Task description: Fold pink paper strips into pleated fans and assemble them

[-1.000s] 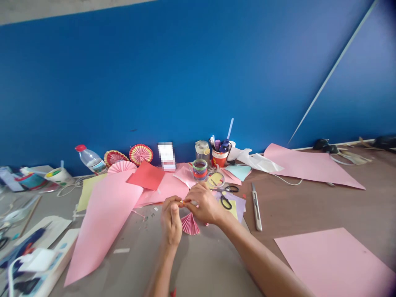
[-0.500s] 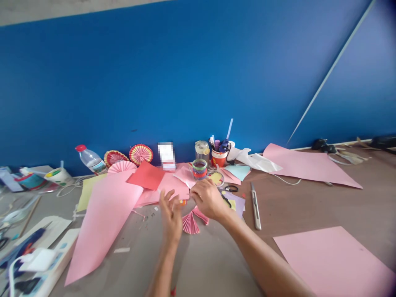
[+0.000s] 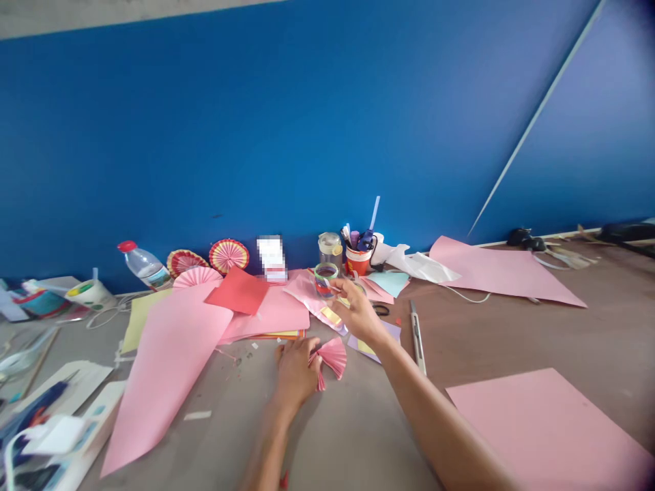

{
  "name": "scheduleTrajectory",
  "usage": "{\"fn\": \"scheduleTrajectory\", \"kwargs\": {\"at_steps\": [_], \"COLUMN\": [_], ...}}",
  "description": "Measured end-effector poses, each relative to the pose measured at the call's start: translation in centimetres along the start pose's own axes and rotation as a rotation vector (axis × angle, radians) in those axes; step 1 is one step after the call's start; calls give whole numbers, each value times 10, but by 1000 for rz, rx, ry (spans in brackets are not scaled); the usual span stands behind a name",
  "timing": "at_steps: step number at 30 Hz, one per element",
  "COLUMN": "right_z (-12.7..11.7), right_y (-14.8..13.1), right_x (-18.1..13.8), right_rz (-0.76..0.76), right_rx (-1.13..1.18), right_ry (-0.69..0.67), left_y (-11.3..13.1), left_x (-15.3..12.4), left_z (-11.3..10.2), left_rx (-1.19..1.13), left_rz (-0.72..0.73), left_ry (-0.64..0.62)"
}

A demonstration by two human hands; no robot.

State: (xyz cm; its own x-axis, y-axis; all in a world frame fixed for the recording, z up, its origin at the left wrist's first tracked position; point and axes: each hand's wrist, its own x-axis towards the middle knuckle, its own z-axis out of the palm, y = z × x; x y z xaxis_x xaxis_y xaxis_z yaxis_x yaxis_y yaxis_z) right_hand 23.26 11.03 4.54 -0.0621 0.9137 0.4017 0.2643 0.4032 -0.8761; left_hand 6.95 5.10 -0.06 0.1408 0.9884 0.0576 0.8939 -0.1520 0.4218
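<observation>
My left hand (image 3: pixel 298 372) rests on the table with its fingers closed on a pink pleated paper fan (image 3: pixel 333 357), whose folds spread out to the right of the fingers. Farther back, my right hand (image 3: pixel 355 308) reaches in with fingers bent together; a small whitish bit shows at the fingertips, too small to name. Just behind those fingertips stands a stack of coloured tape rolls (image 3: pixel 326 279). Below the right wrist lie purple and yellow paper pieces (image 3: pixel 389 331), and a black scissors handle (image 3: pixel 381 309) shows beside it.
Pink sheets (image 3: pixel 168 368) and a red square (image 3: pixel 238 290) lie at left and centre. A box cutter (image 3: pixel 417 337) lies at right, near another pink sheet (image 3: pixel 547 423). Finished paper rosettes (image 3: pixel 228 256), a bottle (image 3: pixel 146 264) and a pen cup (image 3: pixel 357 260) stand along the blue wall.
My left hand has come down onto the pink pleated fan and closed on it. My right hand has moved slightly right and up, toward the tape rolls. The view has shifted slightly.
</observation>
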Motion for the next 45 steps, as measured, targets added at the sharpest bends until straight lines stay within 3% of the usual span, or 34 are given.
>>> {"fn": "scheduleTrajectory", "kwargs": {"at_steps": [5,11,16,22,26,31,36,45], "right_z": [-3,-3,-3,-3,-4,-4,-3,18], "right_y": [-6,-13,-17,-18,-17,-19,-19,-21], "right_x": [0,-1,-2,-2,-2,-3,-5,-14], "right_rz": [44,56,75,42,34,97,64,122], "right_rx": [-1,63,138,82,85,119,115,295], "right_ry": [5,1,4,18,18,7,-34,-245], "left_y": [7,-3,-15,4,7,-2,-10,7], "left_x": [-1,8,12,2,2,9,13,2], "left_z": [-4,-4,-12,2,7,2,-16,-27], "left_rx": [41,-221,-281,13,-20,-384,-749,-1683], "left_rz": [-20,-114,-210,-202,-237,-338,-366,-401], "left_ry": [-82,116,232,83,70,160,175,-75]}}
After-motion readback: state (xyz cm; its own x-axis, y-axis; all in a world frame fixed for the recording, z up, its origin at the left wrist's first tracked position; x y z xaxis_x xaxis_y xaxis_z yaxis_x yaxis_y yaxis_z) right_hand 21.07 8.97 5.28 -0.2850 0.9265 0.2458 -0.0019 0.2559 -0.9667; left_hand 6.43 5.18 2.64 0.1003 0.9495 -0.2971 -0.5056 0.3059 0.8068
